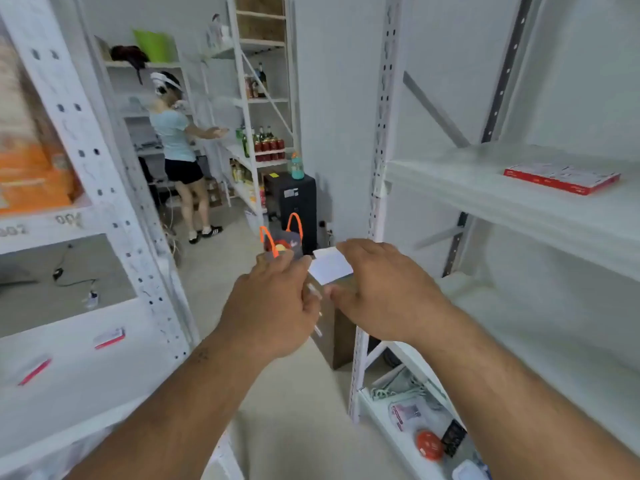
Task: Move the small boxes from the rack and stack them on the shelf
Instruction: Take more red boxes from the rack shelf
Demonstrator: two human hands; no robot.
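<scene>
Carrying a small white box [330, 268] between rack and shelf [519, 199], both hands [277, 306] [388, 289] curl loosely around it; the motion-blurred, shallow pinch could let it slip to the floor.

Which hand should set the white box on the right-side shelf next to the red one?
Probably right. The right hand is on the shelf side, fingers over the white box; the left hand would cross over. The red box lies there.
</scene>
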